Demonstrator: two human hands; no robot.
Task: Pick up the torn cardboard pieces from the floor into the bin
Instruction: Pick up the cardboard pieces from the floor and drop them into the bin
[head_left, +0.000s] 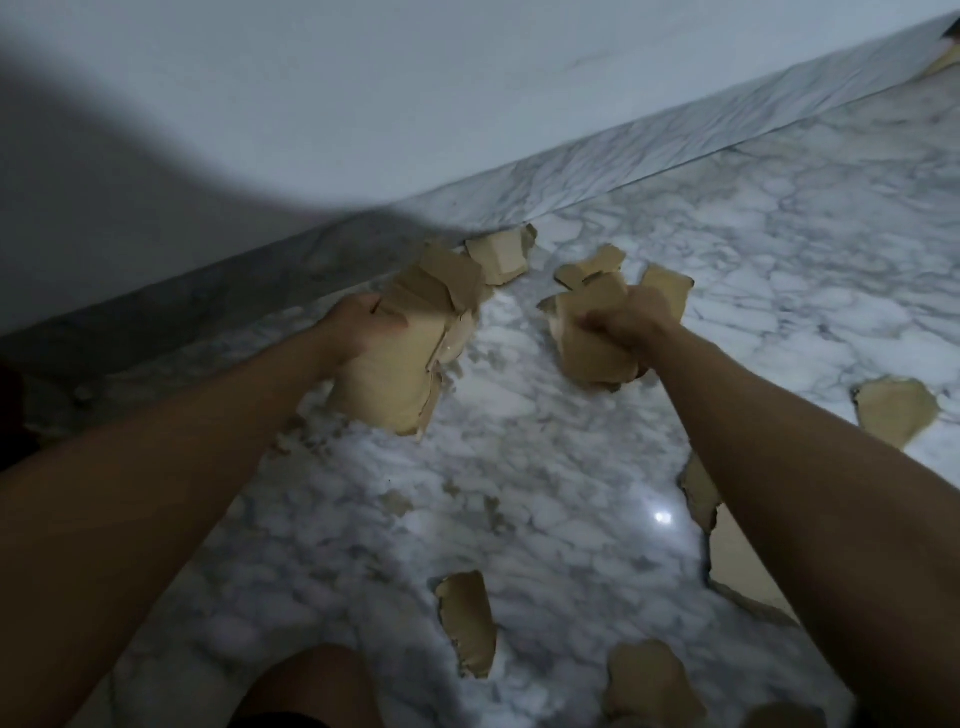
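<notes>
My left hand grips a stack of torn brown cardboard pieces held above the marble floor. My right hand grips a second bundle of cardboard pieces. More torn pieces lie on the floor: one by the skirting, one just beyond my right hand, one at the right, one near my knee, one at the bottom, and a large piece partly hidden under my right forearm. No bin is in view.
A white wall with a marble skirting runs diagonally across the top. The white marble floor stretches to the right. My knee shows at the bottom. Small cardboard crumbs dot the floor.
</notes>
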